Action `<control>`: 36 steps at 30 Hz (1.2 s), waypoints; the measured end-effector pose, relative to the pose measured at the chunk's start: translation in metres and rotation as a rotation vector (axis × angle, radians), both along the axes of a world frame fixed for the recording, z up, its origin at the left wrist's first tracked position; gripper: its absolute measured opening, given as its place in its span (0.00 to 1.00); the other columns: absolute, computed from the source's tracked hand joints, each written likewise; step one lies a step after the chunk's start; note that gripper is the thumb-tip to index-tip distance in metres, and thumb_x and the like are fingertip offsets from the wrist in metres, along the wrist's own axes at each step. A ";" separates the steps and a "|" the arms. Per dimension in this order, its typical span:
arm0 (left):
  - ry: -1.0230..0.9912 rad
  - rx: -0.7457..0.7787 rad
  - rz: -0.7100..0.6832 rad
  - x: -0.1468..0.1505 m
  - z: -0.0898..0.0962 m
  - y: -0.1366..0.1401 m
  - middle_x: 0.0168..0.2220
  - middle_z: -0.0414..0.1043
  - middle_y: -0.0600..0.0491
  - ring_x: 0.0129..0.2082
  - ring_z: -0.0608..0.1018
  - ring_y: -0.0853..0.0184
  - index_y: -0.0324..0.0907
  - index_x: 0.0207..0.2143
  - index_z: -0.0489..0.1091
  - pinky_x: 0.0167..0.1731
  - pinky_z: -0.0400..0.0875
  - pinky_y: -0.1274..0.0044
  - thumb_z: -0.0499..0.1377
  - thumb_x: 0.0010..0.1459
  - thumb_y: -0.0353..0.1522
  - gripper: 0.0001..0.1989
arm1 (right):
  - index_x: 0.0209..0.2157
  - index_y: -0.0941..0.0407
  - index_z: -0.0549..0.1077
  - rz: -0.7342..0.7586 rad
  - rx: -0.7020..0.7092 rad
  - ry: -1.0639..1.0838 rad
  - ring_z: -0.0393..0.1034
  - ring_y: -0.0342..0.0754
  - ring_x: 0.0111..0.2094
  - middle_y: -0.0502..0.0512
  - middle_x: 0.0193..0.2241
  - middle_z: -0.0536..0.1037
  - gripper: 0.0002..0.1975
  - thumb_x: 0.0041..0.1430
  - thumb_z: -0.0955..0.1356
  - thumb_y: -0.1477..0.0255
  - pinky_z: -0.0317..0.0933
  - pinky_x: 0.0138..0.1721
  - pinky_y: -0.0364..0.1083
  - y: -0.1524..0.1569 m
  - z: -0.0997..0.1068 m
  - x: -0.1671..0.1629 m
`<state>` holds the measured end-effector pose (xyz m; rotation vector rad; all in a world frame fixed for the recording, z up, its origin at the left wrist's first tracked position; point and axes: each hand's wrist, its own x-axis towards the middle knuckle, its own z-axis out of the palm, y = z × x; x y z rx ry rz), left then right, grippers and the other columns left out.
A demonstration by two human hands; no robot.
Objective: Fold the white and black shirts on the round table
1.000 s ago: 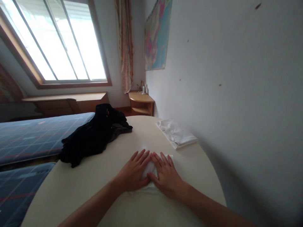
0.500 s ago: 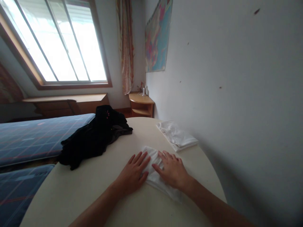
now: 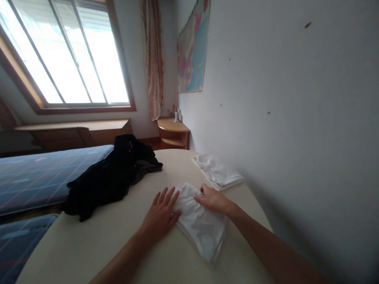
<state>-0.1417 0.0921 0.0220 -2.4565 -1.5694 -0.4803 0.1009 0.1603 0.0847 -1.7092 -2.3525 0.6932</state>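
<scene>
A folded white cloth garment (image 3: 201, 228) lies on the cream round table (image 3: 118, 240) between my hands, its near corner pointing toward me. My left hand (image 3: 160, 213) rests flat with fingers spread at the garment's left edge. On the far right side of the cloth, my right hand (image 3: 214, 200) has its fingers curled in a pinch at the edge. The fabric between those fingertips is mostly hidden by the hand. Just beyond is another folded white garment (image 3: 219, 171), close to the wall.
A crumpled black garment (image 3: 112, 177) lies over the table's left edge, reaching toward a blue plaid mattress (image 3: 38, 169). The white wall (image 3: 281, 157) borders the right side. A wooden corner stand (image 3: 174, 127) is at the back, below a map (image 3: 192, 55).
My right hand has gone from lying flat to pinching the cloth's far right edge. More of the white garment shows. The whole view has shifted slightly.
</scene>
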 end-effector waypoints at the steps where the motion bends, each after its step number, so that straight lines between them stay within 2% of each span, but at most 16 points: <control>1: -0.018 -0.012 0.041 0.000 -0.001 0.001 0.69 0.53 0.47 0.68 0.56 0.53 0.43 0.69 0.52 0.64 0.55 0.59 0.48 0.68 0.45 0.31 | 0.51 0.63 0.68 0.006 -0.021 0.030 0.73 0.53 0.39 0.63 0.38 0.79 0.23 0.62 0.67 0.60 0.60 0.39 0.45 0.000 0.000 0.003; 4: -0.066 -0.071 0.166 0.001 -0.001 0.003 0.67 0.57 0.44 0.67 0.60 0.53 0.38 0.67 0.55 0.63 0.58 0.61 0.46 0.69 0.44 0.30 | 0.64 0.65 0.55 0.049 -0.079 0.184 0.74 0.51 0.37 0.59 0.36 0.78 0.35 0.62 0.66 0.62 0.62 0.41 0.46 -0.005 0.001 0.012; 6: -0.087 -0.095 0.231 0.002 0.000 0.005 0.66 0.60 0.43 0.65 0.63 0.54 0.36 0.67 0.56 0.63 0.59 0.62 0.44 0.70 0.42 0.29 | 0.68 0.60 0.50 0.109 -0.098 0.307 0.74 0.50 0.39 0.57 0.39 0.78 0.37 0.62 0.65 0.64 0.64 0.44 0.47 -0.010 0.003 0.015; 8: -0.101 -0.092 0.277 0.001 0.000 0.007 0.65 0.62 0.43 0.64 0.65 0.55 0.36 0.65 0.59 0.62 0.59 0.62 0.42 0.70 0.40 0.28 | 0.65 0.55 0.59 0.186 -0.121 0.409 0.74 0.51 0.45 0.57 0.46 0.78 0.31 0.62 0.64 0.64 0.64 0.48 0.49 -0.016 0.003 0.016; 11: -0.109 -0.067 0.319 0.000 -0.002 0.009 0.63 0.65 0.44 0.64 0.66 0.55 0.38 0.63 0.63 0.62 0.60 0.62 0.40 0.70 0.40 0.27 | 0.55 0.54 0.73 0.230 -0.146 0.478 0.71 0.53 0.52 0.57 0.53 0.76 0.22 0.61 0.64 0.65 0.62 0.54 0.51 -0.019 0.000 0.015; 13: -0.110 -0.064 0.338 -0.001 -0.004 0.010 0.62 0.66 0.44 0.64 0.66 0.56 0.39 0.62 0.64 0.62 0.60 0.63 0.40 0.70 0.41 0.27 | 0.54 0.55 0.74 0.201 -0.087 0.476 0.70 0.53 0.53 0.58 0.54 0.75 0.21 0.61 0.64 0.66 0.61 0.57 0.52 -0.015 -0.004 0.017; 18: -0.092 -0.090 0.344 -0.001 -0.009 0.011 0.64 0.63 0.44 0.65 0.63 0.56 0.40 0.62 0.63 0.63 0.57 0.62 0.42 0.70 0.42 0.26 | 0.58 0.59 0.70 0.175 0.118 0.436 0.67 0.53 0.57 0.62 0.56 0.73 0.25 0.61 0.64 0.65 0.59 0.60 0.53 0.014 -0.004 0.025; 26: -0.049 -0.170 0.356 0.001 -0.001 0.009 0.66 0.59 0.43 0.67 0.60 0.54 0.36 0.64 0.61 0.64 0.56 0.61 0.44 0.69 0.41 0.27 | 0.60 0.60 0.68 0.235 0.255 0.363 0.65 0.53 0.59 0.62 0.59 0.71 0.27 0.60 0.66 0.69 0.56 0.62 0.53 0.078 0.037 0.033; 32: -0.028 -0.219 0.360 0.003 0.003 0.008 0.67 0.57 0.42 0.67 0.58 0.53 0.37 0.64 0.61 0.64 0.55 0.59 0.45 0.68 0.41 0.27 | 0.60 0.61 0.69 0.171 0.235 0.347 0.68 0.54 0.57 0.60 0.58 0.73 0.27 0.59 0.69 0.70 0.58 0.61 0.51 0.131 0.068 0.038; 36: -0.031 -0.239 0.356 0.001 0.001 0.009 0.68 0.54 0.42 0.68 0.56 0.53 0.37 0.65 0.60 0.65 0.54 0.59 0.45 0.67 0.41 0.28 | 0.59 0.58 0.70 0.100 0.179 0.391 0.71 0.53 0.53 0.57 0.55 0.75 0.27 0.58 0.70 0.70 0.60 0.59 0.52 0.154 0.094 0.046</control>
